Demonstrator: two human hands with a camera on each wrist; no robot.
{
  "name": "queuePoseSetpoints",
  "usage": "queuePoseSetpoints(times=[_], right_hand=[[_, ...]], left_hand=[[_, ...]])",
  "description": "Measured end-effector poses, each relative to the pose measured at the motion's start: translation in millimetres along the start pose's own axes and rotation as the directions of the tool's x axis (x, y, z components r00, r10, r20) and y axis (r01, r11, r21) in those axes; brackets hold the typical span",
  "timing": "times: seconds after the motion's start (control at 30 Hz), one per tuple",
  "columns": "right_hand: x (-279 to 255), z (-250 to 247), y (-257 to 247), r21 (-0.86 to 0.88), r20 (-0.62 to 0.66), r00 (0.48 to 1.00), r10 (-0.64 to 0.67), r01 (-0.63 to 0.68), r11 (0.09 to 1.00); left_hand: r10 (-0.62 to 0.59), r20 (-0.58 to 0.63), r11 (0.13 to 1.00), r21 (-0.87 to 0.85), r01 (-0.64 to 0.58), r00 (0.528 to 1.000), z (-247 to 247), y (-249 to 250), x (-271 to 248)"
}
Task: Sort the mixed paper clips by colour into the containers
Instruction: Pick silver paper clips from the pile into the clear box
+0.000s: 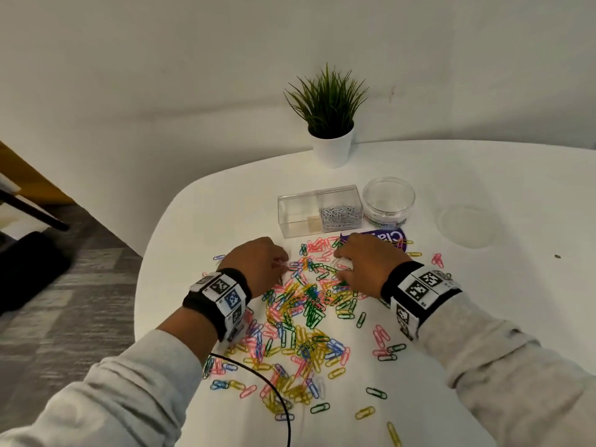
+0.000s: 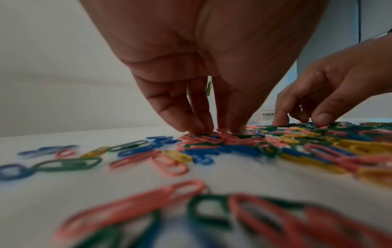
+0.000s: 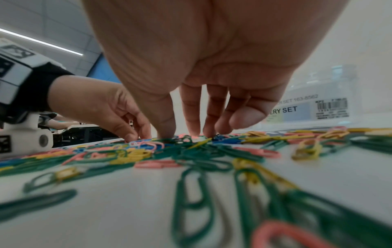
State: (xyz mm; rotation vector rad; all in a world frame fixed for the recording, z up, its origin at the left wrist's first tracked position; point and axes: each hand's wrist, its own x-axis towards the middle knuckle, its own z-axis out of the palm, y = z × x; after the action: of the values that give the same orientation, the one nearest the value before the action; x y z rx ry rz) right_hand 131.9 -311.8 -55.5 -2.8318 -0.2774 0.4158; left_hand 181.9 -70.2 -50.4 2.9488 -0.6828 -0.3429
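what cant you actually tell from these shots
- Head view: whether the left hand or right hand holds a clip; their backs hide the fingers.
- Left wrist view: jar label cut off by fingers.
- Right wrist view: nearest paper clips blurred.
- Head view: clear box left compartment contents unclear.

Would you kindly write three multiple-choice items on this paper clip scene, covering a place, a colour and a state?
1. Where is the potted plant?
A. behind the containers
B. on the floor
C. beside the left elbow

2. What colour are the clips in the rectangular clear box?
A. green
B. silver
C. pink

3. What state is the round clear tub in?
A. lidded
B. tipped over
C. open, upright

Answers:
1 A, it stands at the table's far edge beyond the box.
2 B, the right compartment holds silvery clips.
3 C, its mouth faces up with no lid on.
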Motion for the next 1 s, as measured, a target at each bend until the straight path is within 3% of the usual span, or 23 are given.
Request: queuePoseSetpoints(times=[0.13,0.4,0.6,0.7,0.9,1.0], right_hand=[[1,2,-3,0.015,-0.044,0.997,-0.064,0.065,0.998],[-1,2,-6,-0.005,0.014,0.999,-0.031,0.031,1.000],[2,2,-2,0.014,-0.037,0.999,0.029,-0.029,0.999],[3,3,-1,-0.007,-0.046,0.999,0.029,-0.030,1.000],[4,3,4,-0.026,-0.156,0.985,0.074,-0.079,0.997],[5,4,3,-0.012,-0.091,0.995,0.033,-0.035,0.999]], left_hand=[[-0.020,-0.082,0.998,-0.065,0.014,0.996,3,-3,-2],[-0.061,-0.046,0.995,-0.082,0.057,0.997,6,-8,-6],[-0.003,-0.075,0.989,-0.147,-0.008,0.997,7,-5,-9],[0.056,-0.024,0.987,-0.150,-0.059,0.998,6,-1,-9],[-0.022,-0.054,0.997,-0.071,0.018,0.998,8,-5,-8],[0.008,-0.066,0.994,-0.110,-0.015,0.998,9,-4,-9]])
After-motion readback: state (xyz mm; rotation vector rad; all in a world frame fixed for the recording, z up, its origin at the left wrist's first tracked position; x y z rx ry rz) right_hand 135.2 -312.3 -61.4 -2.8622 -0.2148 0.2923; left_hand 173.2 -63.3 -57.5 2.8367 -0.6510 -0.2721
